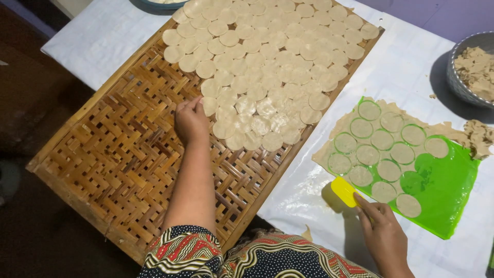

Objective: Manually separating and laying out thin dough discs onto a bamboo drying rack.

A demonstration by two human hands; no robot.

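Observation:
My left hand [191, 122] reaches over the woven bamboo tray [118, 154], its fingertips pinched on a thin round dough disc [208, 105] at the near-left edge of the many pale discs [267, 62] laid out there. My right hand [382, 234] holds a small yellow scraper [345, 191] at the near-left corner of the green mat [442, 190]. On that mat lies rolled dough cut into rounds [383, 149], some with the offcuts peeled away.
A grey bowl [458, 77] of dough scraps stands at the far right, with more scraps [478, 136] beside the mat. White sheeting [303, 190] covers the table. Another bowl's rim [159, 5] shows at the top edge.

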